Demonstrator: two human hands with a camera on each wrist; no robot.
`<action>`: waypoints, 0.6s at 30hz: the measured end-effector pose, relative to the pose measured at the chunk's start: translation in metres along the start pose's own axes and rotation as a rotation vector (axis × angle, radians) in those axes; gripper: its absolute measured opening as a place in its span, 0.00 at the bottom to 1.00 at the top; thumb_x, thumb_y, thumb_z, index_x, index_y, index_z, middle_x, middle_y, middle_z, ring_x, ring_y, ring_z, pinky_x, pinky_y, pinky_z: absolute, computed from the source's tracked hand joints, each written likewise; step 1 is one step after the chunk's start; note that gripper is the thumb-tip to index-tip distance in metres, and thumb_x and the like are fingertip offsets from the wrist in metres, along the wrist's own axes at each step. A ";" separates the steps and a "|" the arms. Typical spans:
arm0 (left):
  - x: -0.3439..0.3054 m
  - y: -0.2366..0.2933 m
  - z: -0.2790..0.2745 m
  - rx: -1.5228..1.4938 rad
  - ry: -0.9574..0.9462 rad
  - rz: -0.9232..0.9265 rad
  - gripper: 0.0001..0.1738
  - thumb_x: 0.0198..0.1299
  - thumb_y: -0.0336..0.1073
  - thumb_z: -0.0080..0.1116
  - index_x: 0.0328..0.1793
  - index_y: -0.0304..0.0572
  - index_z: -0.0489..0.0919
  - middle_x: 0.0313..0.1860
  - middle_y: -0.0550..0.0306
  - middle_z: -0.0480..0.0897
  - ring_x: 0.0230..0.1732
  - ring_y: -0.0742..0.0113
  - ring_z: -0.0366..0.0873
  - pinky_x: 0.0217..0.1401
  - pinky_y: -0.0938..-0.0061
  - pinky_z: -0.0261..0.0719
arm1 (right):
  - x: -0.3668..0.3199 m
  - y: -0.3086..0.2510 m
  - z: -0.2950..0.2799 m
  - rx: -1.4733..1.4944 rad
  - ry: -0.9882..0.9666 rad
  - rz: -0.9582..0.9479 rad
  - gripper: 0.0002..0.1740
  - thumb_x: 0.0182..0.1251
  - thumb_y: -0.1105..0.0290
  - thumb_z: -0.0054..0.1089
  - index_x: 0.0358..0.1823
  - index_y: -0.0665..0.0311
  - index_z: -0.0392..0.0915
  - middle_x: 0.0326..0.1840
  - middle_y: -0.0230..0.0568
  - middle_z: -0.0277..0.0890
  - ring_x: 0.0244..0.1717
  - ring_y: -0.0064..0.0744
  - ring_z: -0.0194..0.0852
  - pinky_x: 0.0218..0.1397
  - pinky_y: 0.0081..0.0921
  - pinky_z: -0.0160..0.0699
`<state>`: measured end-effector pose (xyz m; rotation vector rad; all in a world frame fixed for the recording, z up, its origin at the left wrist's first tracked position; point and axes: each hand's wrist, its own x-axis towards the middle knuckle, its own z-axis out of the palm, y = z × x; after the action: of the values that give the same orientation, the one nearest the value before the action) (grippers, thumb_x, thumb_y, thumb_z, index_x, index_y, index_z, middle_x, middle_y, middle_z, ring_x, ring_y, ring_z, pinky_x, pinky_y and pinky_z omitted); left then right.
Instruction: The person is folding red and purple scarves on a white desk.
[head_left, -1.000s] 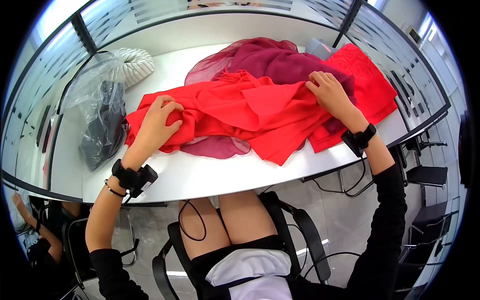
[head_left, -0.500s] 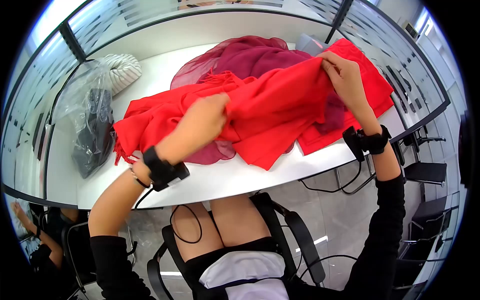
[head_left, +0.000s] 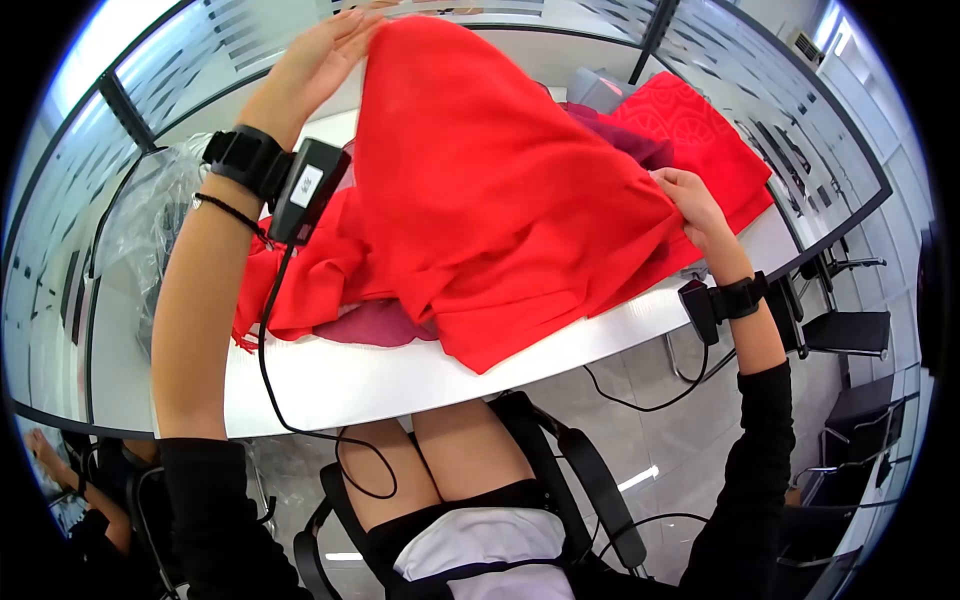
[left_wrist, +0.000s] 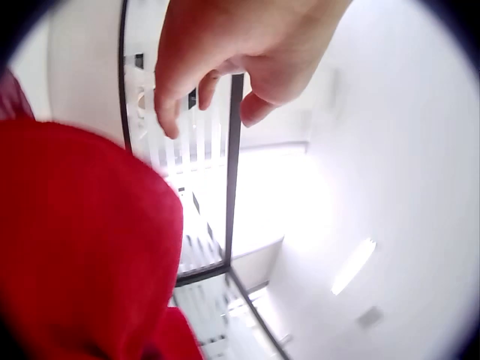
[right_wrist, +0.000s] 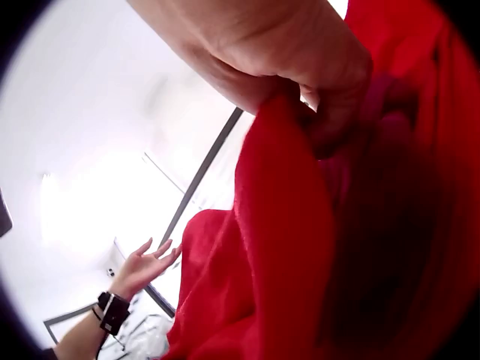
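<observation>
A red scarf [head_left: 480, 190] spreads over the table, its near left portion bunched with fringe at the end. Its upper part stands raised and billowing at the centre of the head view. Pinching the scarf's right edge between thumb and fingers is my right hand [head_left: 695, 208], also close up in the right wrist view. My left hand [head_left: 312, 68] is raised at the far left beside the scarf's top edge; its fingers [left_wrist: 169, 112] are spread loosely with no cloth between them. Part of a burgundy sheer scarf [head_left: 380, 326] shows beneath the red one.
A folded red cloth with an embossed pattern [head_left: 690, 120] lies at the right, near a grey box [head_left: 597, 92]. A clear plastic bag [head_left: 150, 215] is at the left, partly behind my forearm. Glass partitions [head_left: 820, 165] enclose the white table [head_left: 300, 395]. Cables hang from both wrist cameras.
My left hand has gone from the scarf's middle up and away to the far left. The red scarf has lifted and spread. My right hand has come lower and nearer, still pinching the edge.
</observation>
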<state>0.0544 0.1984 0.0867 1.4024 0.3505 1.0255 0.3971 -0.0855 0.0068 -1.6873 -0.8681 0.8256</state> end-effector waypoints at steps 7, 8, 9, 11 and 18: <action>-0.064 -0.034 0.022 1.021 -0.111 0.054 0.17 0.60 0.41 0.56 0.49 0.39 0.72 0.43 0.54 0.78 0.46 0.64 0.76 0.49 0.72 0.73 | -0.005 -0.010 0.011 -0.780 0.258 -0.613 0.10 0.58 0.70 0.60 0.38 0.67 0.74 0.36 0.43 0.73 0.35 0.33 0.74 0.39 0.24 0.74; -0.087 -0.033 0.033 0.983 -0.211 0.011 0.19 0.56 0.44 0.60 0.47 0.40 0.72 0.37 0.54 0.77 0.41 0.63 0.77 0.44 0.72 0.74 | -0.011 -0.016 0.019 -0.787 0.224 -0.774 0.10 0.56 0.70 0.61 0.37 0.67 0.73 0.37 0.43 0.72 0.36 0.35 0.74 0.40 0.25 0.75; -0.104 -0.035 0.038 1.018 -0.355 0.101 0.17 0.55 0.41 0.60 0.46 0.40 0.72 0.38 0.54 0.77 0.44 0.61 0.76 0.47 0.71 0.73 | -0.015 -0.022 0.026 -0.764 0.017 -0.835 0.15 0.51 0.72 0.65 0.40 0.65 0.72 0.38 0.39 0.70 0.40 0.33 0.73 0.42 0.24 0.73; -0.136 -0.035 0.050 1.095 -0.530 0.181 0.17 0.52 0.38 0.62 0.43 0.40 0.71 0.41 0.54 0.74 0.47 0.58 0.74 0.49 0.68 0.71 | -0.028 -0.030 0.045 -1.023 -0.188 -1.026 0.21 0.48 0.71 0.66 0.45 0.63 0.70 0.41 0.41 0.69 0.45 0.40 0.69 0.49 0.29 0.70; -0.148 -0.051 0.047 1.003 -0.448 0.148 0.08 0.57 0.33 0.56 0.39 0.39 0.70 0.34 0.54 0.75 0.37 0.62 0.78 0.41 0.71 0.74 | -0.010 -0.020 0.068 -0.981 -0.103 -1.030 0.08 0.56 0.78 0.52 0.38 0.64 0.72 0.35 0.42 0.76 0.36 0.42 0.75 0.39 0.27 0.72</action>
<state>0.0268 0.0645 -0.0027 2.5322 0.4529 0.6054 0.3313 -0.0573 0.0105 -1.5892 -2.1681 -0.3082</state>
